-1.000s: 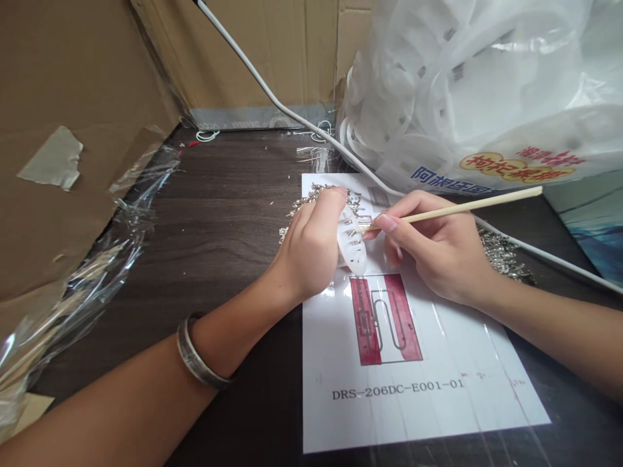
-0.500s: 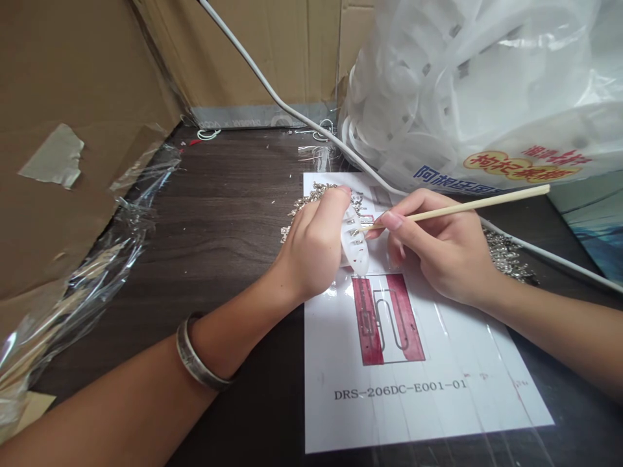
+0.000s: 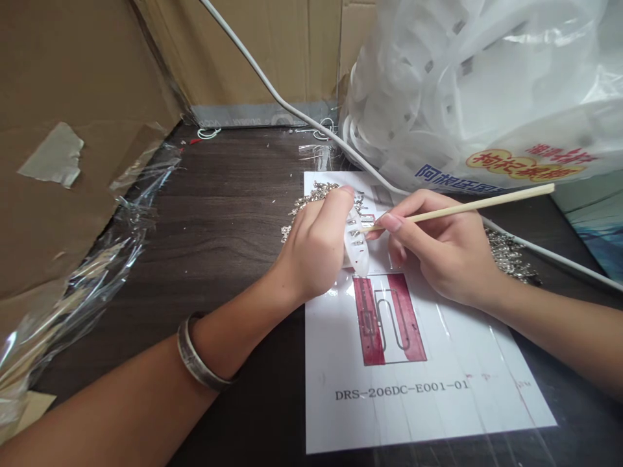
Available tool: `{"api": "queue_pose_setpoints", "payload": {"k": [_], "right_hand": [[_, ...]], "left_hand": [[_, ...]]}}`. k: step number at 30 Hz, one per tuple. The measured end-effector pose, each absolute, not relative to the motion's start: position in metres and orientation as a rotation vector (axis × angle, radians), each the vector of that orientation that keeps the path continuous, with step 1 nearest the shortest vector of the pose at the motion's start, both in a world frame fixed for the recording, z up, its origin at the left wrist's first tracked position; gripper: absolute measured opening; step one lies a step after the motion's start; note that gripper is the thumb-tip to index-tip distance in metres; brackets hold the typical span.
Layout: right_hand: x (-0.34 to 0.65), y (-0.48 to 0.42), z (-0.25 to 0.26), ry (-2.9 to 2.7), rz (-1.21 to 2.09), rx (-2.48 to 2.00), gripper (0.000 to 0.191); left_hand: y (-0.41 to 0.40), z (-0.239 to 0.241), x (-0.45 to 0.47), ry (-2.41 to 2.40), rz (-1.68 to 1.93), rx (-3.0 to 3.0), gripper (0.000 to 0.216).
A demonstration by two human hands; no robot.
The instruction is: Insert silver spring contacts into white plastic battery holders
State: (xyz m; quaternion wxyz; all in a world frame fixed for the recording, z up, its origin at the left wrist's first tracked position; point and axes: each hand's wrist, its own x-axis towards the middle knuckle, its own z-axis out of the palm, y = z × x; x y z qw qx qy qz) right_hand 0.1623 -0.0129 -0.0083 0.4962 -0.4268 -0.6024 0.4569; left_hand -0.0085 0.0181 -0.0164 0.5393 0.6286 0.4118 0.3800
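Observation:
My left hand (image 3: pixel 318 243) is closed around a white plastic part (image 3: pixel 357 256), oval from this side, with small metal pieces set in its slots. My fingers hide much of that part. In my right hand (image 3: pixel 438 243) is a thin wooden stick (image 3: pixel 479 203), pinched between thumb and fingers. Its tip points left and meets the part's slotted face near the metal pieces; whether it presses on one I cannot tell. Just behind my left hand lies a pile of small metal pieces (image 3: pixel 321 191), and a second metal heap (image 3: pixel 511 256) sits beyond my right wrist.
Under my hands lies a printed sheet (image 3: pixel 389 421) with a red and white drawing. A big clear bag (image 3: pixel 467 97) of white plastic parts stands at the back right. A white cable (image 3: pixel 272 91) crosses behind my hands. Cardboard (image 3: pixel 73 78) borders the dark table (image 3: pixel 228 188) at left.
Almost nothing differs. The whole view has shifted very slightly, and both hands keep the same hold, with the stick's tip still at the white plastic part.

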Motion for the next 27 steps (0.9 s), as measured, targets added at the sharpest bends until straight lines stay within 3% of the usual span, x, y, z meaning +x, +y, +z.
{"api": "queue_pose_setpoints", "payload": {"k": [27], "right_hand": [[0.1630, -0.0120, -0.0072, -1.448, 1.146, -1.070, 0.024]], "left_hand": [[0.0176, -0.0127, -0.0071, 0.933, 0.914, 1.546, 0.038]]}}
